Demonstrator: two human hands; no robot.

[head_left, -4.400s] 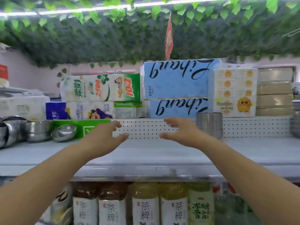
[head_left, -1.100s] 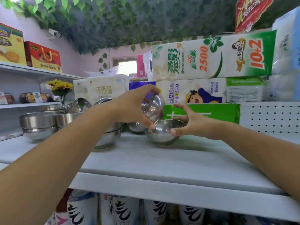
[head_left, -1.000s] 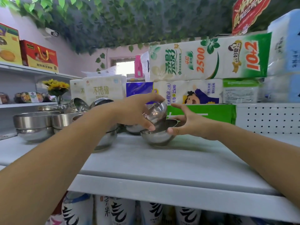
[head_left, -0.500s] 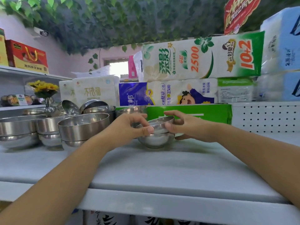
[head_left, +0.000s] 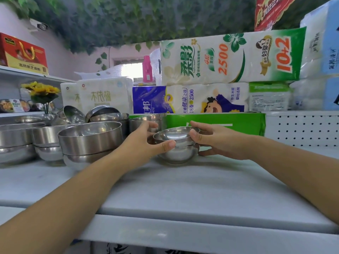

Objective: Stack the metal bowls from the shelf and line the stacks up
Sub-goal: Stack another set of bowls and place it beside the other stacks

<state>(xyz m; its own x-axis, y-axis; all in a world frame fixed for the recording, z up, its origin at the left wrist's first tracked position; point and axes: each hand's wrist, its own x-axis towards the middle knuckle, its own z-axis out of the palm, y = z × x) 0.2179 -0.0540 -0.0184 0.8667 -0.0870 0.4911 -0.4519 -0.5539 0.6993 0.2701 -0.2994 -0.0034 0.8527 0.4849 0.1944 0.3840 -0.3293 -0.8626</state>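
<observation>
A small round metal bowl (head_left: 174,133) sits nested inside a second one (head_left: 178,154) on the grey shelf (head_left: 183,189). My left hand (head_left: 145,142) grips the upper bowl's left rim, thumb across the front. My right hand (head_left: 216,141) grips the right side of the same stack, thumb on the rim and fingers down by the shelf. To the left stands a larger straight-sided steel bowl (head_left: 91,137) stacked on another, and several more metal bowls (head_left: 36,136) crowd the shelf's left end, some tilted at the back.
Behind the bowls lies a green box (head_left: 220,123) against a white perforated back panel (head_left: 302,128). Packs of toilet paper and tissue (head_left: 229,57) are piled above it. A side shelf at left holds yellow flowers (head_left: 42,92) and red boxes (head_left: 22,52).
My left hand brought a tilted small bowl down and set it into the bowl held by my right hand. Both hands now hold the two-bowl stack, and my view has moved closer.
</observation>
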